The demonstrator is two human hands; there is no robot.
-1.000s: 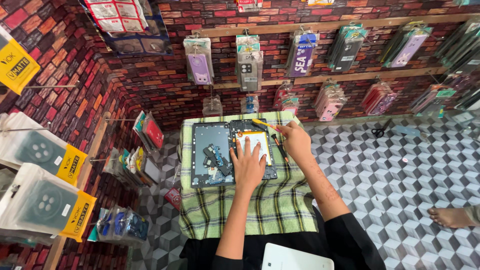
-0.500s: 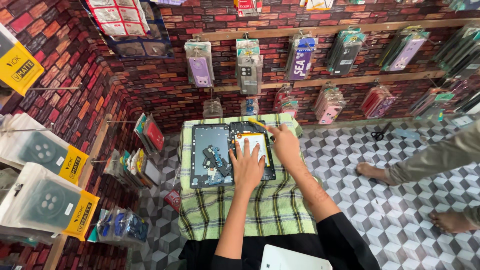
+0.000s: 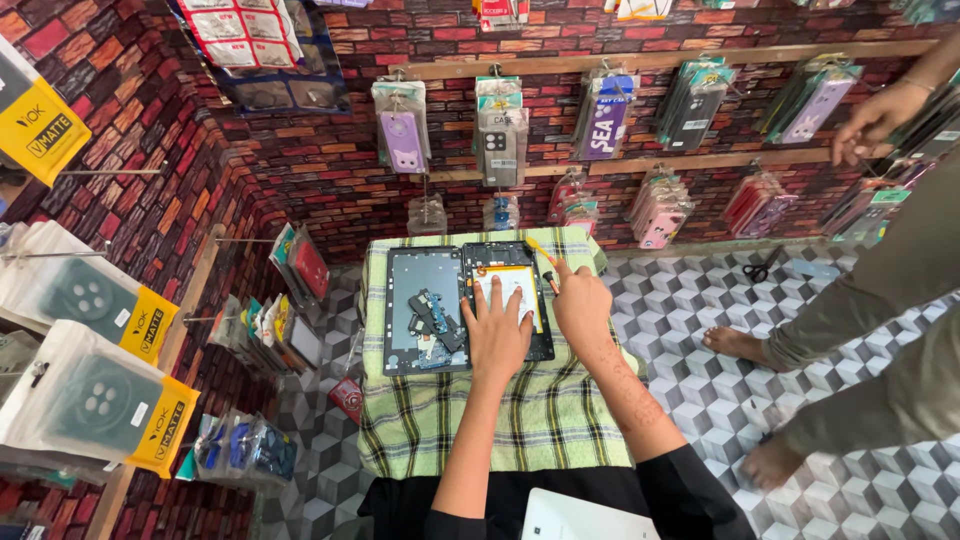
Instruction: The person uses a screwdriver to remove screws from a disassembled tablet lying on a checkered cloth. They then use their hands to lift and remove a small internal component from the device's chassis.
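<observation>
Green-and-cream checked cloth [image 3: 500,430] over small table, the landmark. On its far half: grey back panel [image 3: 425,310] with loose parts at left, opened black tablet body [image 3: 510,300] just right of it. Left hand [image 3: 497,335] spread flat, pressing tablet. Right hand [image 3: 580,305] pinching yellow-handled screwdriver [image 3: 541,258] at tablet's far right corner.

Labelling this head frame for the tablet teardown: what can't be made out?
- Head view: the left hand covers part of the opened tablet.
- The screwdriver tip is too small to tell, and the right hand hides the grip on it.
- Loose parts on the back cover: too small to identify.
- The bystander is cut off by the right edge.
</observation>
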